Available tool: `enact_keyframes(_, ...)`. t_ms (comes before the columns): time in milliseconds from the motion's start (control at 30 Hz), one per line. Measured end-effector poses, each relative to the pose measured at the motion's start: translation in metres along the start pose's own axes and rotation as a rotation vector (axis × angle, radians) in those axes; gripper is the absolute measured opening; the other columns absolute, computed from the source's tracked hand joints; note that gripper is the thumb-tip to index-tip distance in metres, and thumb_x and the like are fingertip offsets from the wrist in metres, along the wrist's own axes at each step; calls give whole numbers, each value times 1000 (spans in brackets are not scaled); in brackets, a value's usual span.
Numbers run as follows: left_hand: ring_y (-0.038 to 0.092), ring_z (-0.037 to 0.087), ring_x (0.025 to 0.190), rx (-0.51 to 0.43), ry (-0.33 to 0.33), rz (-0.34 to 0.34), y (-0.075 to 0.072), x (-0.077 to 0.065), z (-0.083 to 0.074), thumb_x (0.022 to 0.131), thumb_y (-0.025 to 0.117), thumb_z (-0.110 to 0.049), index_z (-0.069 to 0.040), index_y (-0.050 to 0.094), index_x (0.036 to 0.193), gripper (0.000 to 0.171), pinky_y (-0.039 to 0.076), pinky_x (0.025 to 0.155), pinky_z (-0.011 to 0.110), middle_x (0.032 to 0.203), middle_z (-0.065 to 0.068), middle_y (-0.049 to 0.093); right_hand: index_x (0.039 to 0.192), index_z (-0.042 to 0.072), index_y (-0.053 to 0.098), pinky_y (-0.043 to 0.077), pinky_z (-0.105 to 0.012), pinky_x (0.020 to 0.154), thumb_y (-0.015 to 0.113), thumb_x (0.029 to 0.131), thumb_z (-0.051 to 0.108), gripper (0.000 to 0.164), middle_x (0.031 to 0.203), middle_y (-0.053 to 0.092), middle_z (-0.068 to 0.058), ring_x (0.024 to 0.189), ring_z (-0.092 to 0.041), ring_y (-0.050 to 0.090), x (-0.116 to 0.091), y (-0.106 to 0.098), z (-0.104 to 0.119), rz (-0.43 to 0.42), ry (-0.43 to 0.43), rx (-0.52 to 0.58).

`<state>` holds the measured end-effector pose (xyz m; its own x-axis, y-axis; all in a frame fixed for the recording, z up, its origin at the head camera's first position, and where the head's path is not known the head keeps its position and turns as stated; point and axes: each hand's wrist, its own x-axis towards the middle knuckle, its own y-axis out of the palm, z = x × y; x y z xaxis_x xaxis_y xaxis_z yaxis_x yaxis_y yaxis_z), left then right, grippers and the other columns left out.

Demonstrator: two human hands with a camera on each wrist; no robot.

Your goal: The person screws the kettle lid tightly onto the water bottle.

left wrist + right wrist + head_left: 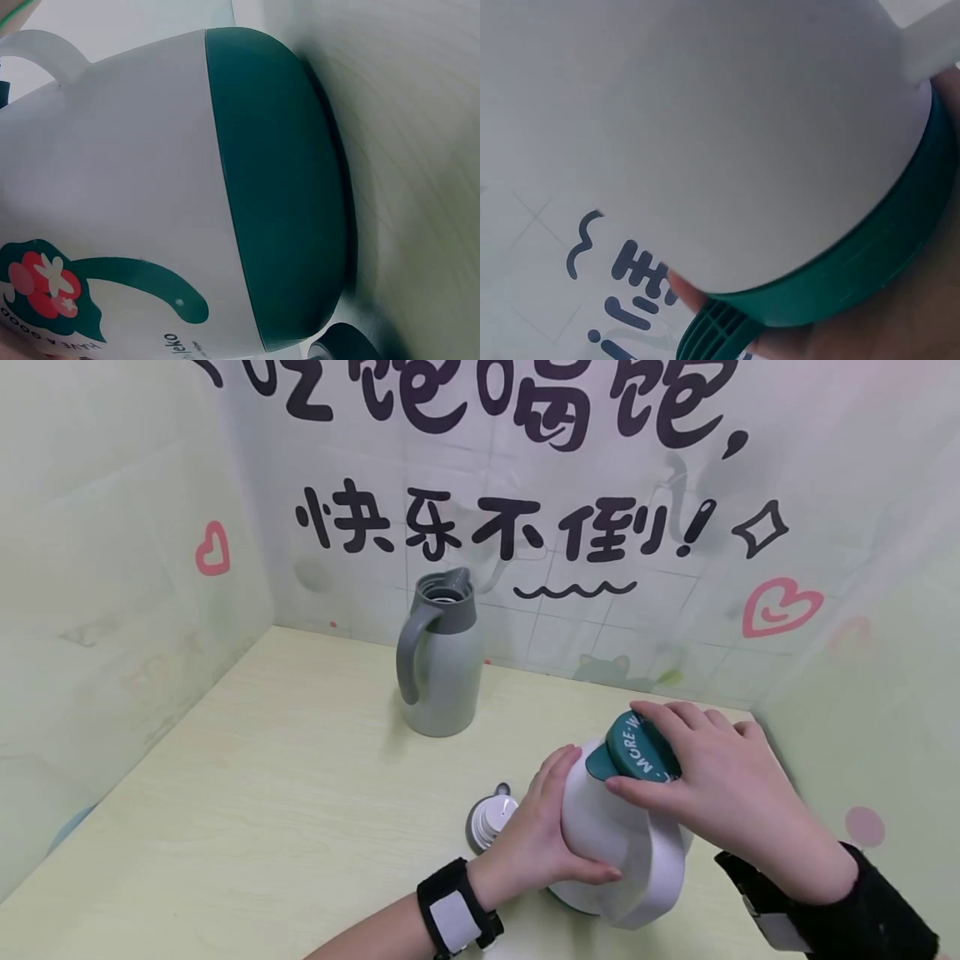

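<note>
A white jug [600, 827] with a green base [277, 187] stands at the right front of the table, its base down at the tabletop. My left hand [536, 835] holds the jug around its body, thumb on the near side by the handle. From above, my right hand [731, 777] grips the green lid [637, 747], fingers on the far edge and thumb near the spout; the right wrist view shows the lid's rim [870, 262] seated against the white body. A grey-and-white jug lid [495, 818] lies beside my left hand, partly hidden by it.
Farther back stands a grey jug [450, 668] with its mouth uncovered and its handle to the left. Behind the table [262, 793] hangs a printed backdrop [465, 468], with more sheeting at the left and right sides.
</note>
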<state>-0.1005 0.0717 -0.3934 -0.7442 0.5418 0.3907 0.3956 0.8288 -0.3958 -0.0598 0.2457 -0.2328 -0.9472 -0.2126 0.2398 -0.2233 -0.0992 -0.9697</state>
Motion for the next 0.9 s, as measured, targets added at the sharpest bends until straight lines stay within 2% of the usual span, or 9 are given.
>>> enact_keyframes(333, 39, 16, 123, -1, 5, -1, 0, 2, 2, 64, 87, -46, -32, 7, 151, 120, 42, 95, 38, 153, -5, 16, 135, 8, 48, 33, -64, 72, 39, 75, 86, 99, 118, 55, -25, 98, -45, 50, -1, 6, 20, -9, 207, -94)
enact_keyframes(533, 39, 16, 123, -6, -8, 4, -1, 3, 2, 64, 87, -46, -32, 7, 151, 120, 43, 95, 39, 153, -6, 16, 137, 5, 45, 34, -63, 74, 38, 75, 86, 102, 118, 52, -28, 100, -47, 48, 2, 5, 23, 15, 238, -80)
enact_keyframes(633, 39, 17, 124, 5, -7, -3, -1, 5, 2, 63, 87, -46, -31, 8, 151, 120, 43, 94, 38, 153, -5, 16, 140, 4, 41, 34, -64, 78, 44, 72, 85, 106, 124, 49, -29, 105, -49, 46, 4, 3, 20, 27, 207, -49)
enact_keyframes(733, 38, 18, 126, 22, -3, -10, -1, 6, 2, 62, 88, -46, -29, 9, 152, 120, 43, 94, 38, 153, -4, 16, 143, 6, 38, 32, -67, 84, 55, 69, 83, 108, 133, 44, -28, 114, -51, 41, 5, -1, 12, 33, 128, -23)
enact_keyframes(900, 38, 17, 125, 24, -4, -11, -1, 8, 2, 62, 89, -45, -29, 10, 151, 120, 43, 94, 37, 153, -4, 17, 147, 15, 34, 22, -70, 92, 74, 63, 71, 109, 148, 28, -23, 131, -49, 23, 11, -11, -10, 99, -86, 26)
